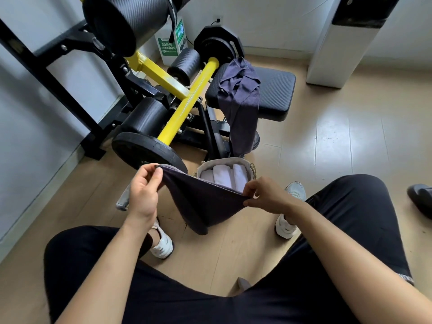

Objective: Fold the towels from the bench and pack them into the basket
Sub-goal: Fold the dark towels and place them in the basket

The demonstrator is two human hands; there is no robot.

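Observation:
I hold a dark purple-grey towel (198, 202) stretched between both hands above the floor. My left hand (143, 190) pinches its upper left corner and my right hand (264, 195) pinches its right edge; the cloth sags down to a point between them. Just beyond it on the floor stands a small beige basket (224, 163) with several rolled white towels (223, 175) inside; the held towel hides its near rim. Another dark towel (240, 94) lies crumpled on the black padded bench seat (275, 90) and hangs down over its front edge.
A black and yellow weight machine (177, 94) with weight plates and foam rollers fills the left. A white pillar (341, 43) stands at the back right. My legs in black shorts and white shoes flank the basket. A dark shoe (420, 197) lies at the right edge.

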